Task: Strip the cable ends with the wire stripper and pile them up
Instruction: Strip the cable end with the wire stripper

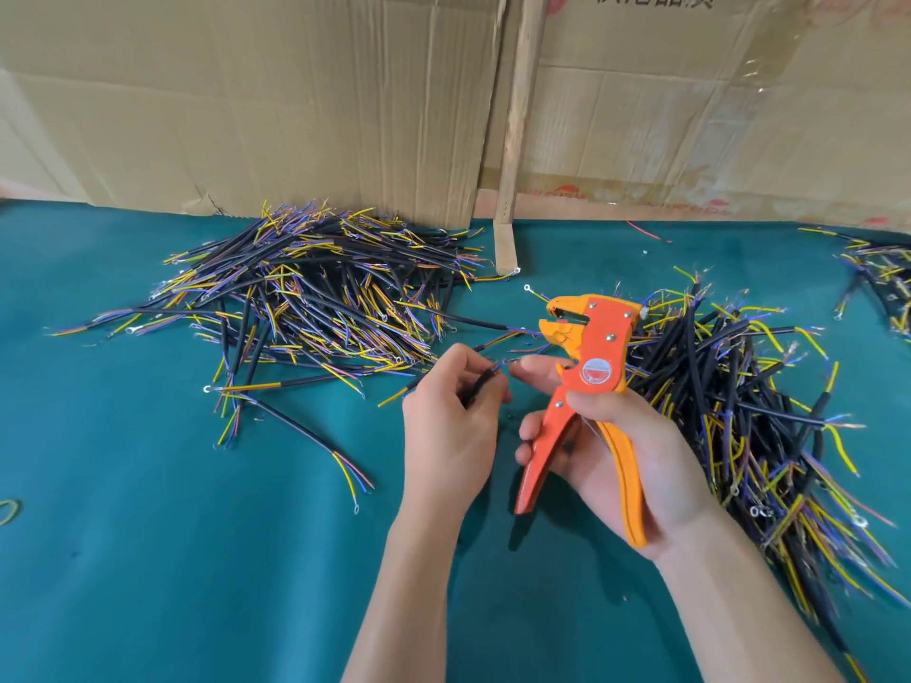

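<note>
An orange and yellow wire stripper stands upright in my right hand, whose fingers curl round its handles; its jaws point left and are apart. My left hand pinches a short black cable just left of the tool. The cable's thin coloured cores reach toward my right index fingertip, below the jaws. A big pile of black cables with yellow, blue and brown cores lies to the left. A second pile of cables spreads behind and right of my right hand.
The green tabletop has a few loose cables lying left of my hands. Cardboard sheets and a wooden stick stand along the back edge. More cables lie at the far right.
</note>
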Available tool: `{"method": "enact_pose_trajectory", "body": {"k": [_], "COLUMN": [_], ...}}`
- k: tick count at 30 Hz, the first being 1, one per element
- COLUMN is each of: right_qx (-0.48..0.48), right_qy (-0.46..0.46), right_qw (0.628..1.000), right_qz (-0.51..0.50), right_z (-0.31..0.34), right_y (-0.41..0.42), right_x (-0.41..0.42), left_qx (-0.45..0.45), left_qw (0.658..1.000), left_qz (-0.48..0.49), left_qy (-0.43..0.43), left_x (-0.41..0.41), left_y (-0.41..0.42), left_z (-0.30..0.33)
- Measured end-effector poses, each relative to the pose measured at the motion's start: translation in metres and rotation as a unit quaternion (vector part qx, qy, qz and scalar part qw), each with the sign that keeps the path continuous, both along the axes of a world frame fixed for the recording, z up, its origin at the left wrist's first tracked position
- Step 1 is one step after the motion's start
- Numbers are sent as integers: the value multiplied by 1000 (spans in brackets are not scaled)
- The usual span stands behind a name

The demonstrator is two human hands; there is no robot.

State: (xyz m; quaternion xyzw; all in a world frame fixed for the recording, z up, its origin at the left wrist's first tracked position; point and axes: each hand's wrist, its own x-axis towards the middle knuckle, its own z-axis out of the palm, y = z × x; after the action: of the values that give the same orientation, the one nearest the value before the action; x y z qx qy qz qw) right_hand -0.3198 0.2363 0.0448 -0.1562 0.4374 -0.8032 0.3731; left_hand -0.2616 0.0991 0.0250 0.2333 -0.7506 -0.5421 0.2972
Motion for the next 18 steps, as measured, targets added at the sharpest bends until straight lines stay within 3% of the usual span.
{"method": "enact_pose_trajectory", "body": {"k": [8,18], "right_qx": [33,14], "right_qy": [12,14], "right_qw": [999,1000], "right_qz": [16,5], "right_z": [2,7], "right_y": [-3,0], "right_x": [3,2], "left_qx": [-44,114], "left_qw": [999,989], "left_qz": [12,-91], "left_qy": [-15,4], "left_x": [2,5], "left_y": [1,-9], "left_z": [1,3]}}
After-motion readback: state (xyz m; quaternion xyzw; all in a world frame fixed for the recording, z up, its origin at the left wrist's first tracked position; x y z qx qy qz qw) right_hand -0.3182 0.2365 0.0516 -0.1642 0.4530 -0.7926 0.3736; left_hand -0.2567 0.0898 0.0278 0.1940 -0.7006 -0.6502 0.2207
